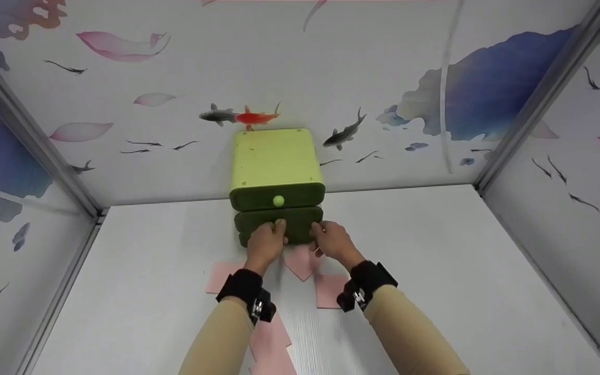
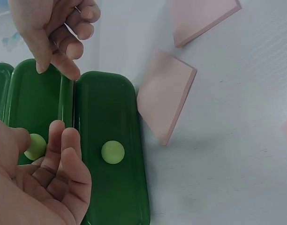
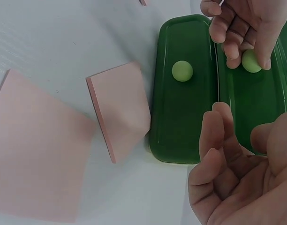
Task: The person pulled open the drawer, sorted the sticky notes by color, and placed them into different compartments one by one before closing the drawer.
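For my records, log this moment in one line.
left hand: pinches middle drawer knob | right hand: near drawer's right end | pink pieces: on white table

Middle knob [image 3: 251, 60] hidden in head view

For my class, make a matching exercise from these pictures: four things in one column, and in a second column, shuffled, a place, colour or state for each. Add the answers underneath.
Things
1. Left hand
2. Top of the chest
3. Pink pieces
4. Wrist straps

Places, colours, states
A. Lying flat on the white table
B. Black
C. At the knob of the middle drawer
D. Light yellow-green

Right pairs
1-C
2-D
3-A
4-B
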A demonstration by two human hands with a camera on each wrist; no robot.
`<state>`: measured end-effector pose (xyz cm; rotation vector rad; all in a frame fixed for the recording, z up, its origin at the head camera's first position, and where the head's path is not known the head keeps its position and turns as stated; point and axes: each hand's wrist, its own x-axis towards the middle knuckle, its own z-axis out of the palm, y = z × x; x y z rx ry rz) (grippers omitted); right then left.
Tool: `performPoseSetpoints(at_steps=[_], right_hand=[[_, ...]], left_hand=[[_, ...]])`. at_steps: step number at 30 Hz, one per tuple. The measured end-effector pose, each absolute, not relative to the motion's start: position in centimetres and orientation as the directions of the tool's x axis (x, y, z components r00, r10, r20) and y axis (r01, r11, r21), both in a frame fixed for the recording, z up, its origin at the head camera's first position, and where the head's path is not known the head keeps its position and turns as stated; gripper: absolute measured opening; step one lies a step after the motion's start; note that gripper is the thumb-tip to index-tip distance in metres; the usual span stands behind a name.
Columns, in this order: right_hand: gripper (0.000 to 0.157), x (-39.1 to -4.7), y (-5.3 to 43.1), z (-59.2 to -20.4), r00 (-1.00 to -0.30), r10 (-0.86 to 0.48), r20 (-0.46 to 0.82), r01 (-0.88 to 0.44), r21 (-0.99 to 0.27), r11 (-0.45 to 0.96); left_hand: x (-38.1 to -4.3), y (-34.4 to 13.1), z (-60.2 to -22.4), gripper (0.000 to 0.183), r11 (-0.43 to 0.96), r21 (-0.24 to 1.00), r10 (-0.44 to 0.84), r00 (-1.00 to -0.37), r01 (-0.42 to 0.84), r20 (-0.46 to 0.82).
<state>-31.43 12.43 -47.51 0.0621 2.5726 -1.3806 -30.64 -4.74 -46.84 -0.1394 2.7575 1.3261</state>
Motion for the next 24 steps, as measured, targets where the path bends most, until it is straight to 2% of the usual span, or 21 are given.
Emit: performPoseSetpoints(at_steps=[14,24], right_hand=[[0.031,-31.63,12.51,-48.08,-0.976,-0.110,-0.187,0.093,-0.816,0.570],[0.032,-31.66,12.63,-48.32,-0.974,-0.139,-0.179,0.072,-0.828,0.556]], left_hand=[[-31.41,-4.78,-47.16,0.042,0.577,0.806,-0.032,-0.990,-0.131,-0.138],[-31.57,-4.73,-47.52,0.041,0.581,0.806,-0.037,-0.993,-0.115,-0.114]])
